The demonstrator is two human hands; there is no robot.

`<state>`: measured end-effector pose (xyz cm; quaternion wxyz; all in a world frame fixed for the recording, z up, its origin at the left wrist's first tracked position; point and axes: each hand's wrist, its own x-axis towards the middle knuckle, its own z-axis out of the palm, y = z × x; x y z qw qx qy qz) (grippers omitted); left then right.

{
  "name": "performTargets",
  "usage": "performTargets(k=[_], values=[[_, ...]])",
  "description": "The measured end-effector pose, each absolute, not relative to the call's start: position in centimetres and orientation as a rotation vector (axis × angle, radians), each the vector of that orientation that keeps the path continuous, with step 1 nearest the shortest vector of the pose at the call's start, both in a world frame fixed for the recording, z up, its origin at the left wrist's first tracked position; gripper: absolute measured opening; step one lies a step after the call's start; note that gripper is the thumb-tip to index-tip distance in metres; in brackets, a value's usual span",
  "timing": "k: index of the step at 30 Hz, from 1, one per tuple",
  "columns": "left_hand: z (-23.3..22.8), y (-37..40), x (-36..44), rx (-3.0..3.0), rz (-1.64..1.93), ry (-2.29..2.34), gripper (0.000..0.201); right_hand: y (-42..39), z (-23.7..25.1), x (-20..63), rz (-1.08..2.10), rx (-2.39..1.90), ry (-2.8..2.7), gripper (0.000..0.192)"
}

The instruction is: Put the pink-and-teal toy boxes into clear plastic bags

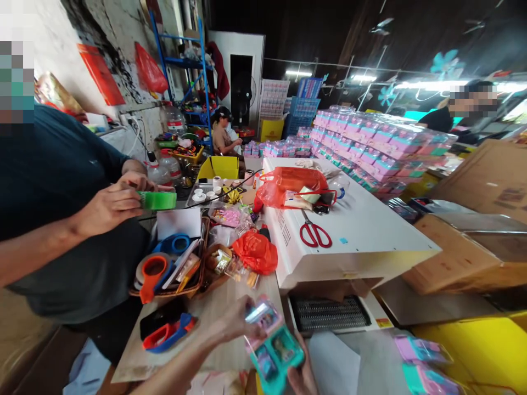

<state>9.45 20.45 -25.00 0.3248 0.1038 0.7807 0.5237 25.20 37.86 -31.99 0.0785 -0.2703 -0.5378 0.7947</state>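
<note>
At the near edge of the view, the person's left hand (230, 323) and right hand (302, 376) hold a small stack of wrapped toy packs (274, 345) between them. The left grip is closed on the pink pack on top, fingers curled over its far left corner. The right grip is closed under the teal pack below, only the fingers showing at the picture's lower edge. The stack hangs just above the near end of the table (214, 307).

Far of it on the table sits a white machine (349, 236) with red scissors (315, 235) lying on its top and a red plastic bag (294, 186) further back. Left of the machine a basket (197, 285) holds an orange tape dispenser (152, 274) and a blue one (175, 243), with a crumpled red bag (256, 251) beside it. A blue and orange dispenser (167, 336) lies nearer on the table.

On the left a co-worker in a dark shirt holds a green tape roll (157, 200) in both hands. Stacks of pink boxed packs (370, 145) fill the far right, and more wrapped packs (420, 362) lie at the near right.
</note>
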Motion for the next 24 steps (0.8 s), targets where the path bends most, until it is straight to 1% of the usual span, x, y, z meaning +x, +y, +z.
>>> performTargets(k=[1, 2, 4, 8, 10, 12, 15, 17, 21, 24], values=[[-24.6, 21.3, 10.8, 0.28, 1.369, 2.039, 0.049, 37.9, -31.7, 25.3, 2.378, -0.873, -1.598, 0.1], [-23.9, 22.0, 11.9, 0.301, 1.366, 2.039, 0.052, 38.0, -31.1, 25.5, 2.379, -0.936, -1.582, 0.102], [-22.1, 23.0, 13.3, 0.38, 1.449, 1.93, 0.063, 38.6, -29.0, 26.5, 2.429, -0.974, -1.492, 0.095], [-19.3, 23.5, 14.6, 0.576, 1.616, 1.406, 0.086, 39.7, -24.3, 28.9, 2.546, -1.062, -1.163, 0.089], [-19.2, 23.8, 15.2, 0.641, 1.65, 1.244, 0.089, 39.8, -22.6, 30.0, 2.608, -1.046, -1.044, 0.084], [-20.0, 24.3, 16.2, 0.667, 1.645, 1.178, 0.085, 39.6, -21.4, 30.9, 2.609, -1.016, -0.982, 0.081], [-21.3, 25.5, 18.0, 0.603, 1.687, 1.139, 0.077, 38.9, -20.1, 31.7, 2.506, -1.047, -0.977, 0.082], [-21.5, 26.2, 19.3, 0.494, 1.775, 1.089, 0.078, 38.6, -19.4, 32.1, 2.356, -1.073, -1.029, 0.081], [-20.6, 26.9, 20.9, 0.36, 1.859, 1.05, 0.092, 38.5, -18.8, 33.0, 2.05, -1.004, -1.252, 0.067], [-20.1, 27.1, 21.6, 0.301, 1.876, 1.066, 0.107, 38.6, -19.1, 33.7, 1.939, -0.982, -1.403, 0.062]])
